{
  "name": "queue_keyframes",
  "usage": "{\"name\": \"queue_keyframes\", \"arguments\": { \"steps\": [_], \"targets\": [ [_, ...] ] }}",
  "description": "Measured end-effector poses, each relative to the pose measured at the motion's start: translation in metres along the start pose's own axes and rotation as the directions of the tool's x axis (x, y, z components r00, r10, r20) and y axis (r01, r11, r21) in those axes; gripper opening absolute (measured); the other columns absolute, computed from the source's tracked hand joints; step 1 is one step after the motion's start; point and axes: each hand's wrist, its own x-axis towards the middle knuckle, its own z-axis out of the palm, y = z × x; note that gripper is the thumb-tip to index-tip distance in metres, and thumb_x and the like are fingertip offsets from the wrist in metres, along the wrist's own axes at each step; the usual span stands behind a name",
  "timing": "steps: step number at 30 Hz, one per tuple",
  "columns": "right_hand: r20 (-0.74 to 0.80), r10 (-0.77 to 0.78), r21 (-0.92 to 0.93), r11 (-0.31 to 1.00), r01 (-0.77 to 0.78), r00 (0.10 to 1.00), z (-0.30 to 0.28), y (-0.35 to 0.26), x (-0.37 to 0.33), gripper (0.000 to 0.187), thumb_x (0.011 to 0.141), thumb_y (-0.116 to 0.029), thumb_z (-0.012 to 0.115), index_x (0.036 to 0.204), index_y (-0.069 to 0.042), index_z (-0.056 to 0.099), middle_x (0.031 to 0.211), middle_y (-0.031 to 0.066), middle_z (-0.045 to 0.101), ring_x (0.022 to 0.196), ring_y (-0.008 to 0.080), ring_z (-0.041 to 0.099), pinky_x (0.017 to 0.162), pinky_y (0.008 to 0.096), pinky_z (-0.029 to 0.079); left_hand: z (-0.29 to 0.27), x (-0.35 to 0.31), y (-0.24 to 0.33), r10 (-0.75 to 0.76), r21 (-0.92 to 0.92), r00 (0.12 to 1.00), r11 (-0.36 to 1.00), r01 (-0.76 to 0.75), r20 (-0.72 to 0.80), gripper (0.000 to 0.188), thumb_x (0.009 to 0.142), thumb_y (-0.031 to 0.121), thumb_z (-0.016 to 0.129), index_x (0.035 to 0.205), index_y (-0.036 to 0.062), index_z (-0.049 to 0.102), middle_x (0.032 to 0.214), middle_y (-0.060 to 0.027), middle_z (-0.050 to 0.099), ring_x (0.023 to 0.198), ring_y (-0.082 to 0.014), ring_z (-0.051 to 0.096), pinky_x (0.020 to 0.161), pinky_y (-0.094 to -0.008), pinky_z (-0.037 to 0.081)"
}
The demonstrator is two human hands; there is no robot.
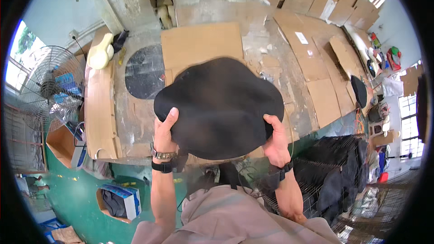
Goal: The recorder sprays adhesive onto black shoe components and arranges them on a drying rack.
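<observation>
I hold up a large black cushion-like piece (221, 108) with a wavy, lobed outline, smooth and soft-looking. My left hand (165, 132) grips its left lobe, thumb on top and fingers hidden underneath. On the opposite lobe, my right hand (276, 139) is closed the same way. The piece is level with both hands, above the near part of a worktable (140, 129) and hides much of it. Behind it lies a flat cardboard sheet (201, 43). A dark oval patch (145, 72) shows on the tabletop to the left.
A wire-caged fan (49, 86) stands at the left, near a cream moulded piece (100, 54). On the green floor sits an open box (131, 203) with dark cloth inside. Wire racks hold black pieces (334, 176) at the right. More cardboard (323, 101) covers the table's right side.
</observation>
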Motion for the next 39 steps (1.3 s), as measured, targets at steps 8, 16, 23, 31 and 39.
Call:
{"name": "queue_keyframes", "arguments": {
  "steps": [8, 16, 23, 31, 39],
  "targets": [
    [-0.274, 0.145, -0.362, 0.900, -0.242, 0.951, -0.118, 0.132, 0.124, 0.040, 0.085, -0.016, 0.078, 0.118, 0.005, 0.072, 0.115, 0.0112, 0.075, 0.101, 0.0263, 0.072, 0.091, 0.0385, 0.058, -0.142, 0.018, -0.187, -0.196, 0.504, 0.934, 0.798, 0.329, -0.299, 0.070, 0.091, 0.031, 0.084, 0.146, -0.0025, 0.056, 0.129, -0.0130, 0.072, 0.112, -0.0269, 0.070, 0.099, -0.0376, 0.056],
    [-0.179, 0.332, -0.318, 0.871, -0.374, 0.926, -0.204, 0.164, 0.168, 0.050, 0.081, -0.013, 0.081, 0.126, 0.005, 0.068, 0.127, 0.0123, 0.071, 0.114, 0.0294, 0.069, 0.099, 0.0419, 0.056, -0.166, 0.000, -0.215, -0.299, 0.571, 0.902, 0.699, 0.430, -0.313, 0.071, 0.092, 0.029, 0.083, 0.148, -0.0023, 0.053, 0.120, -0.0160, 0.073, 0.105, -0.0225, 0.070, 0.089, -0.0384, 0.059],
    [-0.117, 0.359, -0.322, 0.868, -0.377, 0.926, -0.211, 0.156, 0.178, 0.055, 0.085, -0.021, 0.076, 0.132, 0.003, 0.062, 0.126, 0.0145, 0.071, 0.111, 0.0327, 0.070, 0.101, 0.0480, 0.058, -0.170, -0.002, -0.220, -0.264, 0.529, 0.920, 0.757, 0.384, -0.290, 0.086, 0.088, 0.034, 0.085, 0.157, 0.0011, 0.045, 0.147, -0.0161, 0.062, 0.134, -0.0285, 0.059, 0.116, -0.0404, 0.043],
    [-0.217, 0.353, -0.391, 0.823, -0.413, 0.910, -0.226, 0.146, 0.187, 0.058, 0.086, -0.018, 0.077, 0.137, 0.001, 0.058, 0.132, 0.0146, 0.067, 0.118, 0.0344, 0.066, 0.103, 0.0538, 0.056, -0.191, -0.010, -0.245, -0.067, 0.536, 0.970, 0.823, 0.186, -0.233, 0.088, 0.086, 0.036, 0.087, 0.155, -0.0007, 0.046, 0.148, -0.0164, 0.060, 0.138, -0.0250, 0.055, 0.118, -0.0388, 0.041],
    [-0.449, 0.133, -0.750, 0.481, -0.454, 0.883, -0.236, 0.108, 0.195, 0.060, 0.090, -0.021, 0.076, 0.143, 0.001, 0.055, 0.129, 0.0183, 0.064, 0.113, 0.0328, 0.063, 0.099, 0.0500, 0.054, -0.193, -0.007, -0.243, -0.190, 0.471, 0.955, 0.837, 0.280, -0.230, 0.086, 0.086, 0.034, 0.087, 0.153, -0.0028, 0.048, 0.146, -0.0166, 0.062, 0.135, -0.0256, 0.058, 0.117, -0.0382, 0.042]
  ]
}}
